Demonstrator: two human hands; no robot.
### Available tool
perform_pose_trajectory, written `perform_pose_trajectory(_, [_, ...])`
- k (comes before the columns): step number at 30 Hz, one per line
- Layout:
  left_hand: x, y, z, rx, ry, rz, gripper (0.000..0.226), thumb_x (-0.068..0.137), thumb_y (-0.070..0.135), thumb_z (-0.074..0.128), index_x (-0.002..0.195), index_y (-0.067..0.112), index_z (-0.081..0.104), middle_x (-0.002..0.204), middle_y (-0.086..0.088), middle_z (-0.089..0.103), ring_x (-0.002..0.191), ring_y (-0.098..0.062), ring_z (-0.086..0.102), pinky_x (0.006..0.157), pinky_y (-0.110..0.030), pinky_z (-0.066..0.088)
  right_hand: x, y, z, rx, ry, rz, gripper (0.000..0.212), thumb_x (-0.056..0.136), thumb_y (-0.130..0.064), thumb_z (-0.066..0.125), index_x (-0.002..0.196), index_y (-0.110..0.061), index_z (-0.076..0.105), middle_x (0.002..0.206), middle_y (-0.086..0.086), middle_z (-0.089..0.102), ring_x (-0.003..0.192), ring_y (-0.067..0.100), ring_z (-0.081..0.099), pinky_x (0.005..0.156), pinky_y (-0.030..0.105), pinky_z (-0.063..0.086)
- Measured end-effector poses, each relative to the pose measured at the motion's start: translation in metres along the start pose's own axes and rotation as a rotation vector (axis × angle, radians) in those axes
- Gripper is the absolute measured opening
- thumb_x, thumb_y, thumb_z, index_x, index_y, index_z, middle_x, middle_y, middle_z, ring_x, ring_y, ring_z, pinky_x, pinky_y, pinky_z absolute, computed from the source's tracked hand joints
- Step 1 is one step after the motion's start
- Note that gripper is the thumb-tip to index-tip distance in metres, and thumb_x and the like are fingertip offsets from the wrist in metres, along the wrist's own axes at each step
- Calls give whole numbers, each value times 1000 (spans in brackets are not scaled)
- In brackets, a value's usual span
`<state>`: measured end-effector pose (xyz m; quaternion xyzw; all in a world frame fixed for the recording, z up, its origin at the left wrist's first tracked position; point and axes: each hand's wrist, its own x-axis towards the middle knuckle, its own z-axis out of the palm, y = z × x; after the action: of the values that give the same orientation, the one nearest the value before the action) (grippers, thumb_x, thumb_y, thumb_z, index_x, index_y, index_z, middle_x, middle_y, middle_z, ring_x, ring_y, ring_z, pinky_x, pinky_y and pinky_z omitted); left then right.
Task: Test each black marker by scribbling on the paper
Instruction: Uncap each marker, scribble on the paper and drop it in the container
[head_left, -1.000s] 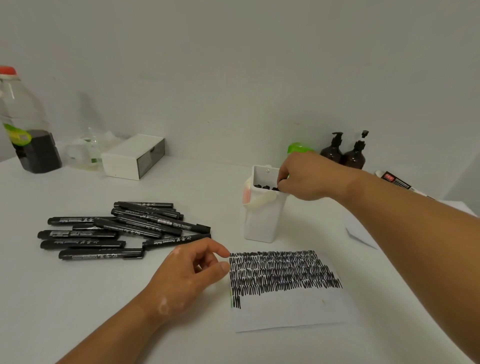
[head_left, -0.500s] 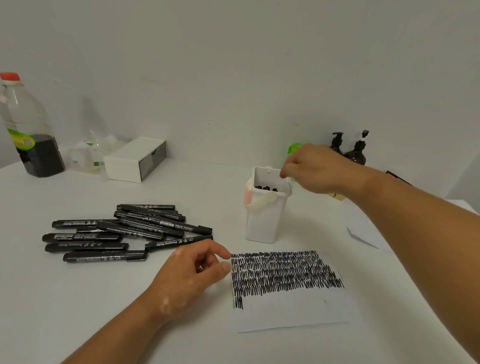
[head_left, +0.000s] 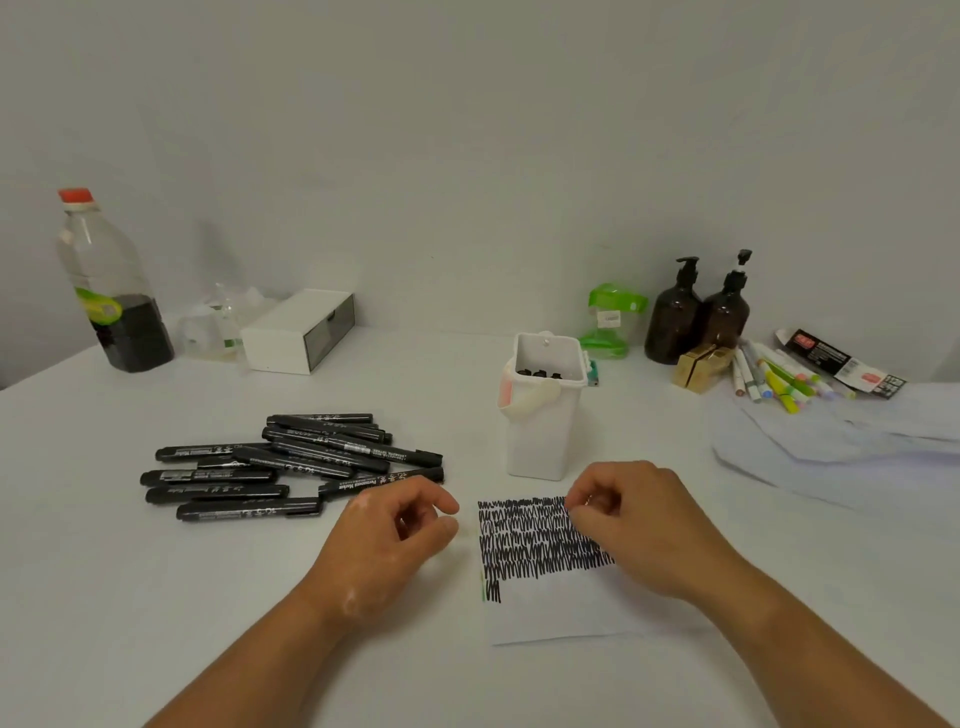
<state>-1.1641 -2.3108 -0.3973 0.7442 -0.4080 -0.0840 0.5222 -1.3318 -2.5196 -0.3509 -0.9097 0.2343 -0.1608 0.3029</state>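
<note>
Several capped black markers (head_left: 291, 467) lie in a loose pile at the left of the white table. A white holder (head_left: 543, 431) stands behind the paper, with dark marker ends (head_left: 537, 373) showing inside it. The paper (head_left: 550, 613) carries rows of black scribble across its upper half. My left hand (head_left: 384, 540) rests just left of the paper, fingers loosely curled, holding nothing. My right hand (head_left: 644, 530) lies over the paper's right part with its fingers curled near the top edge. No marker shows in it.
A bottle with dark liquid (head_left: 111, 291) and a white drawer box (head_left: 298, 332) stand at the back left. Two brown pump bottles (head_left: 696, 317), a green package (head_left: 610, 322), coloured pens (head_left: 779, 382) and loose sheets (head_left: 841, 441) sit at the right.
My right hand has left the top of the white holder and come down onto the paper. The left hand has stayed beside the paper.
</note>
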Motion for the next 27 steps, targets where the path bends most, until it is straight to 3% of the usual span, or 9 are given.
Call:
perform_pose_trajectory(5, [-9,9,10,234,-65,136,9,85,16,73,82,24,74,61,16,59,56,-4,52,57,-11,40,-9,14,32,48,145,-5,16,80,-20,73,70,-33,71,64,-16,66,54,1,54,55,12,42])
perform_pose_trajectory(8, [-8,5,9,394,21,182,7,84,15,72,85,21,74,70,15,62,64,-3,55,62,-8,39,-12,17,35,67,197,-21,17,79,-21,75,69,-34,71,61,-17,64,56,1,56,60,10,43])
perform_pose_trajectory(10, [0,0,4,528,143,187,12,84,11,71,92,19,74,82,11,65,72,0,54,72,-15,44,-15,19,36,55,204,-28,19,79,-23,75,68,-37,70,61,-21,64,60,-1,58,63,9,43])
perform_pose_trajectory(12, [13,-5,-5,686,207,164,22,85,7,67,105,15,74,97,2,70,90,-13,59,85,-28,49,-15,20,36,61,198,-32,20,79,-23,75,67,-38,69,61,-23,63,62,-2,58,63,8,43])
perform_pose_trajectory(14, [27,-7,-13,858,162,120,31,88,9,63,118,16,70,109,-2,69,104,-25,59,92,-36,48,-14,21,36,81,191,-23,20,79,-23,74,66,-38,69,61,-22,64,62,-2,58,63,8,43])
perform_pose_trajectory(17, [38,-8,-14,1033,55,81,36,92,17,55,127,21,63,118,1,66,109,-24,55,94,-38,45,-13,22,34,119,177,-16,20,80,-22,73,66,-36,69,60,-18,64,58,1,57,61,9,43])
perform_pose_trajectory(27, [42,-8,-3,1095,-61,25,29,98,26,53,124,26,64,118,3,57,111,-22,56,92,-37,45,-17,24,26,185,158,-7,16,81,-23,74,68,-32,71,63,-11,65,53,1,52,58,8,41])
